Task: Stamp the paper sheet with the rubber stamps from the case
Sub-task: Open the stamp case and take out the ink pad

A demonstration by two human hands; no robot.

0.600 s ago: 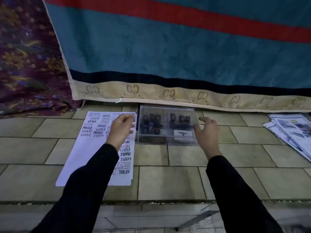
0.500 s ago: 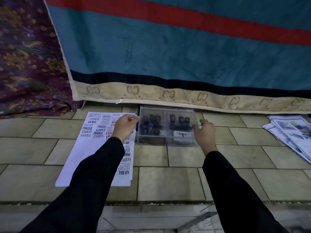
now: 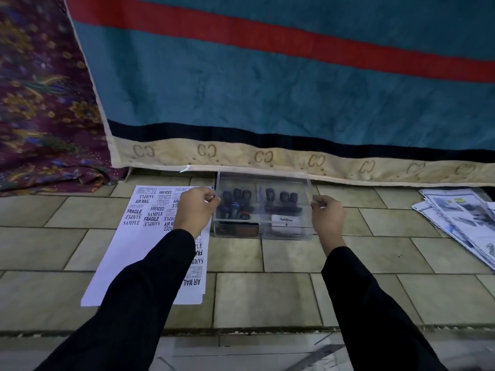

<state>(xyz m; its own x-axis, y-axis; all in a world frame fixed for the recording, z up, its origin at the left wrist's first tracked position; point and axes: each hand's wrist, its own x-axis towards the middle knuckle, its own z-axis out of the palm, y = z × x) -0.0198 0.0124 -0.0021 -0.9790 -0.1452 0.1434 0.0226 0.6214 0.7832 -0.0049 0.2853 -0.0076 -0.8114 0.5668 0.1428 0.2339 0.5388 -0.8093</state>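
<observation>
case: a clear plastic case (image 3: 263, 235) stood on the pale tiled floor (image 3: 294, 295), its back just beside the hem of a hanging teal blanket with a red stripe (image 3: 267, 97).
case, left half: dark-handled rubber stamps (image 3: 235, 203) stood upright in a cluster, with a dark flat block (image 3: 238, 228) lying in front of them.
case, right half: three more stamps stood in a row at the back; a white box marked artline (image 3: 286, 224) lay at the front.
lid: a clear lid (image 3: 263, 180) sat over the top; whether it had lifted free of the case could not be told.
left hand: the left hand (image 3: 197, 207), fingers curled, pinched the lid's left edge.
right hand: the right hand (image 3: 326, 215), fingers curled, pinched the lid's right edge.
sleeves: black sleeves (image 3: 150, 295) covered both arms to the wrists.
paper: a white paper sheet (image 3: 139, 253) lay flat on the floor just left of the case, its right edge near the case wall; black stamped words filled its far end and right side, and its near left part was blank.
left edge: a purple flowered cloth (image 3: 40, 103) was heaped at the far left, beyond the sheet.
right edge: a pile of printed papers (image 3: 460, 220) lay well apart from the case.
open room: bare tiles ran in front of the case and between the case and the pile.
</observation>
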